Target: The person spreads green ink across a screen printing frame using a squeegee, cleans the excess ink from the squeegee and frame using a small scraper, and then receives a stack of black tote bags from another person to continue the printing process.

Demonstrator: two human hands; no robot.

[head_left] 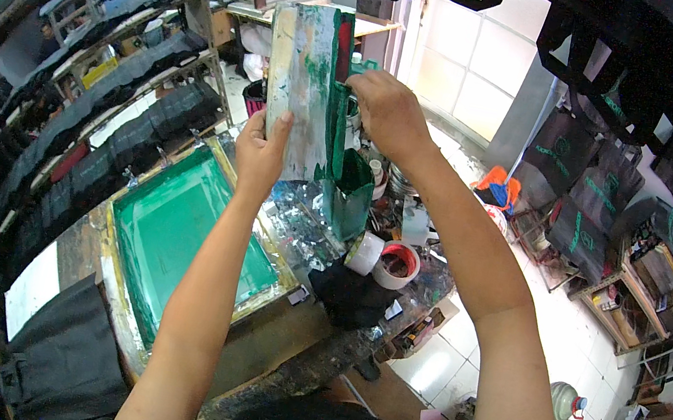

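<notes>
My left hand [266,142] grips a wide screen-printing squeegee [304,96], its thumb across the paint-stained face. The squeegee stands nearly upright, and green ink coats its right edge. At that edge, my right hand [390,111] is closed with the fingertips pinched; whatever they hold is hidden. Just below the squeegee's lower right end is a green-smeared ink container [347,212]. To the left of my left forearm lies a framed printing screen [160,242], its mesh covered with green ink.
Rolls of tape [397,266] and a black cloth [348,298] lie on the cluttered, stained bench. Black fabric pieces [73,352] lie at lower left, with more along the racks [146,118]. Printed black bags [579,239] hang on the right, past a white tiled floor [547,292].
</notes>
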